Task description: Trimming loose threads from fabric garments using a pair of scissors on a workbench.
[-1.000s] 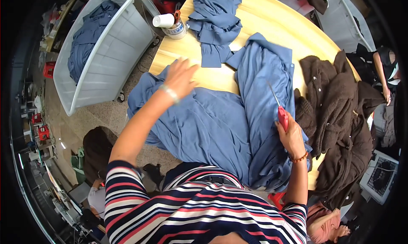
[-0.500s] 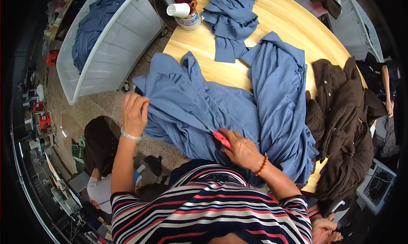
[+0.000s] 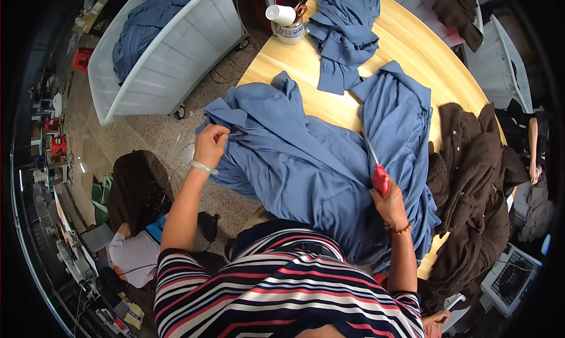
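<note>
A rumpled blue garment point(image 3: 282, 144) lies across the near part of the wooden table and hangs over its left edge. At its left end, my left hand point(image 3: 210, 148) has the fingers pinched together on the cloth. My right hand point(image 3: 389, 207) is closed around red-handled scissors point(image 3: 380, 179). Their thin blades point away from me, over the blue cloth at the right and apart from my left hand. Beside them another blue garment point(image 3: 400, 105), folded lengthwise, stretches toward the far side. The fingers inside the scissor handles are partly hidden.
On the wooden table point(image 3: 424, 44) lie more blue garments point(image 3: 344, 32) and, at right, brown garments point(image 3: 468, 161). A jar point(image 3: 290, 33) with a white cup point(image 3: 280, 14) stands at the far left corner. A grey wheeled bin point(image 3: 170, 55) is at left; a person point(image 3: 132, 258) sits lower left.
My right hand has carried the scissors right, and their blades now point away instead of left. My left hand has moved slightly right and nearer the cloth. The head view has shifted a little.
</note>
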Demonstrator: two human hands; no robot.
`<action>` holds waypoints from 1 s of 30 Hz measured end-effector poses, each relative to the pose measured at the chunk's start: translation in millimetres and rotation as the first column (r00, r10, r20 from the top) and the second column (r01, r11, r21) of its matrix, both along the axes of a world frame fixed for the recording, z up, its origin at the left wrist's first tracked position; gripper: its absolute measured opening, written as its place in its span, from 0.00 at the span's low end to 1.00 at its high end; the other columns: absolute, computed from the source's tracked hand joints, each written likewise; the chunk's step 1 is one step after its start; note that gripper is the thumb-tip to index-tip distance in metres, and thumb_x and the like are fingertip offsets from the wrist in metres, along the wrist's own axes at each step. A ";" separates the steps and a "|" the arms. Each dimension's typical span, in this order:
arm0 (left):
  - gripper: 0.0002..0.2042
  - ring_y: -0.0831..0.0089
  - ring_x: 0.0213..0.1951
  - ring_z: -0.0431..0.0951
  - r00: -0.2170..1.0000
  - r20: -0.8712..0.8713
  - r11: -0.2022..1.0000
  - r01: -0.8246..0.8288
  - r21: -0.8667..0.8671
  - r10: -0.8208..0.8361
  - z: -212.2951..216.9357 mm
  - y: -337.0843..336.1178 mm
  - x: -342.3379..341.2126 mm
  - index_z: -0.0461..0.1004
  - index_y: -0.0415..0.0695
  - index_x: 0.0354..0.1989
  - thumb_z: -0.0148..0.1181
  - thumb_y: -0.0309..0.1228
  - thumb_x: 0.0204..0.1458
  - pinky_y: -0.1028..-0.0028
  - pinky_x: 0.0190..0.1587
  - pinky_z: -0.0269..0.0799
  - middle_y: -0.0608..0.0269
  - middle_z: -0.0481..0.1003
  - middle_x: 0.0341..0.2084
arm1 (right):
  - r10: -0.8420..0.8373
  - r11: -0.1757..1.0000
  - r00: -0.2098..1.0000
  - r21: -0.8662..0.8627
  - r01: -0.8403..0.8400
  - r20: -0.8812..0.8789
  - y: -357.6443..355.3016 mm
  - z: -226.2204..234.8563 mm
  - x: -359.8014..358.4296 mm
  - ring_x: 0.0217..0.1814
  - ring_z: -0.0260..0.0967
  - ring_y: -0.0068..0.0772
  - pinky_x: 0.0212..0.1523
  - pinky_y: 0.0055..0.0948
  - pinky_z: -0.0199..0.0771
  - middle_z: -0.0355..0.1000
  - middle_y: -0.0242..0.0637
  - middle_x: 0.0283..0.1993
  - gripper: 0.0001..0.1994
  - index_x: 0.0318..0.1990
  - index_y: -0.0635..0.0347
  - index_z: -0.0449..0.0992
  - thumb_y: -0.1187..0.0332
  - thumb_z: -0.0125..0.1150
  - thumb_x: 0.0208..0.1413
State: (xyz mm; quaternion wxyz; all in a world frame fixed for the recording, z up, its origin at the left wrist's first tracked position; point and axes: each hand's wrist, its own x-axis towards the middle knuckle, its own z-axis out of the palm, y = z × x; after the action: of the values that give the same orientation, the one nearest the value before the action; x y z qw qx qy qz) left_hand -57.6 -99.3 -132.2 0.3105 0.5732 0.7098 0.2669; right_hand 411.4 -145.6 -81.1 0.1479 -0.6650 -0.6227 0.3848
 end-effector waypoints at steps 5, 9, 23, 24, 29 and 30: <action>0.20 0.62 0.38 0.74 0.991 -0.088 0.984 -0.083 0.157 0.098 5.6 6.1 6.0 0.71 0.40 0.51 0.63 0.23 0.47 0.71 0.35 0.73 0.50 0.71 0.44 | -0.038 0.999 0.995 0.013 0.037 0.090 -5.7 10.3 -13.9 0.40 0.71 0.62 0.39 0.44 0.70 0.73 0.56 0.36 0.18 0.47 0.63 0.70 0.70 0.65 0.48; 0.32 0.53 0.47 0.72 0.961 -0.274 0.966 0.034 0.256 0.039 -4.0 31.1 -8.8 0.63 0.45 0.61 0.64 0.23 0.44 0.65 0.45 0.73 0.43 0.60 0.59 | 0.115 0.988 0.993 0.100 -0.117 0.028 -4.5 25.9 -66.3 0.41 0.73 0.54 0.40 0.39 0.72 0.74 0.49 0.38 0.20 0.47 0.61 0.71 0.67 0.68 0.48; 0.08 0.59 0.20 0.73 0.988 -0.067 0.924 -0.103 0.369 0.137 108.2 107.7 2.2 0.76 0.36 0.30 0.59 0.29 0.47 0.68 0.28 0.68 0.48 0.74 0.20 | -0.186 0.982 0.908 -0.089 0.165 -0.375 42.7 -6.2 -14.8 0.36 0.68 0.17 0.36 0.20 0.71 0.73 0.32 0.36 0.13 0.47 0.66 0.73 0.79 0.62 0.53; 0.10 0.59 0.20 0.72 0.961 -0.220 0.926 -0.077 0.371 0.168 109.2 109.4 5.8 0.76 0.35 0.29 0.60 0.32 0.47 0.67 0.28 0.68 0.47 0.73 0.19 | -0.188 0.982 0.909 -0.089 0.166 -0.371 39.8 -12.1 -8.6 0.36 0.68 0.17 0.36 0.20 0.71 0.73 0.32 0.36 0.13 0.47 0.66 0.73 0.79 0.62 0.53; 0.18 0.76 0.18 0.62 0.945 -0.320 0.938 0.051 0.342 0.065 73.0 154.0 -1.6 0.70 0.32 0.24 0.58 0.39 0.49 0.66 0.23 0.61 0.51 0.63 0.13 | -0.051 0.995 0.998 0.081 0.054 -0.036 30.3 6.6 -29.0 0.34 0.72 0.40 0.37 0.32 0.72 0.73 0.43 0.31 0.15 0.47 0.64 0.72 0.73 0.64 0.51; 0.19 0.76 0.18 0.61 0.959 -0.280 0.956 0.033 0.291 0.053 74.2 164.1 8.9 0.70 0.32 0.23 0.59 0.40 0.48 0.67 0.23 0.60 0.51 0.63 0.12 | -0.006 0.992 1.000 0.127 0.006 -0.003 28.0 29.8 -47.7 0.34 0.72 0.57 0.36 0.39 0.72 0.73 0.53 0.31 0.16 0.45 0.63 0.71 0.69 0.65 0.50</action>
State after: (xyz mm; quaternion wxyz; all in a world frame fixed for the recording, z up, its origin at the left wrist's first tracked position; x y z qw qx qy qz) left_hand -48.7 64.8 -58.0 0.1156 0.6415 0.7027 0.2852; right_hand 363.7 -117.5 -51.2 0.1918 -0.6557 -0.6437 0.3449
